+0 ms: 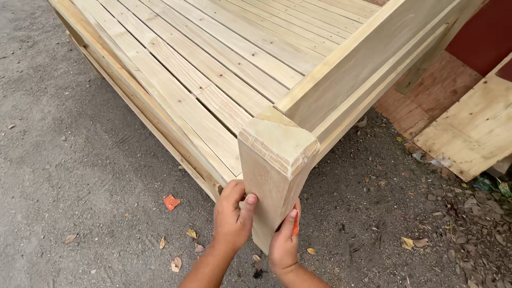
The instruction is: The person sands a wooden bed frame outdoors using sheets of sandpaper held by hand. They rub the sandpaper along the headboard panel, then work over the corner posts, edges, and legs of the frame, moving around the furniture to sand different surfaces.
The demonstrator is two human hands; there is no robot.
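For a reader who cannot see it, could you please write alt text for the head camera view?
Two bare hands grip the corner post of a pale wooden slatted frame: the left hand on its left face, the right hand pressing a small orange piece against its right face. Around it lie grey gravel ground, dry leaves and plywood sheets.
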